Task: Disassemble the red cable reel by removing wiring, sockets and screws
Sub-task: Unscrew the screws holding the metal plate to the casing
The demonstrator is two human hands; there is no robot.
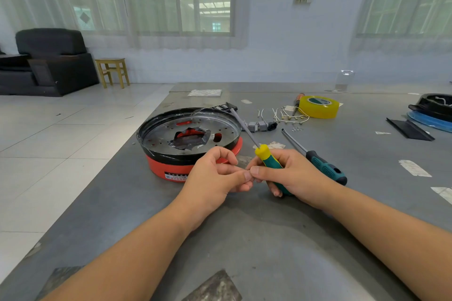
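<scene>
My right hand (291,173) is wrapped round the green-yellow screwdriver (269,161), shaft tilted up out of the way. My left hand (217,173) pinches something tiny by its fingertips, probably a screw, can't tell. Red cable reel (188,139) sits on the desk (244,239) just behind both hands

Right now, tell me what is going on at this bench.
A person is taking apart a red cable reel on a grey worktable. The right hand grips a yellow-and-green screwdriver, shaft pointing up and away. The left hand meets it at the fingertips, seemingly pinching something too small to identify. Removed wires, grey sockets and screws lie behind, near a yellow tape roll. A second screwdriver lies beside the right hand.
</scene>
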